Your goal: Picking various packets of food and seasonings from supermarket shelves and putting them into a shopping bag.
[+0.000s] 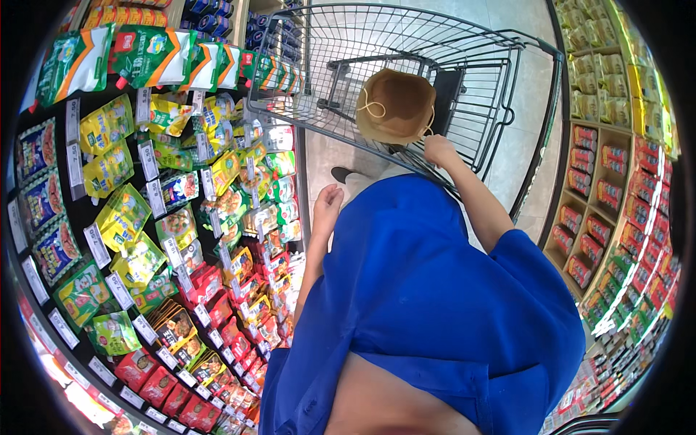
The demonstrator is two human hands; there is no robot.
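A wire shopping cart [337,41] stands before me. Inside its outline, near the close end, is a brown paper bag [396,133] with cord handles, its mouth open upward and its inside shaded. My right hand [440,151] is closed at the bag's right side, by the end of one cord handle and the cart's near edge; whether it grips the cord or the cart's wire is hard to tell. My left hand [329,200] is raised beside my blue shirt, fingers loosely curled, with nothing visible in it, between my body and the shelf of seasoning pouches.
On the left, a tall rack holds hanging yellow pouches [106,125], red packets [157,385] and price tags [97,244]. Green and white bags [155,54] line its top. To the right, wooden shelves [601,125] hold red cans [582,272]. Grey floor tiles [321,152] show between.
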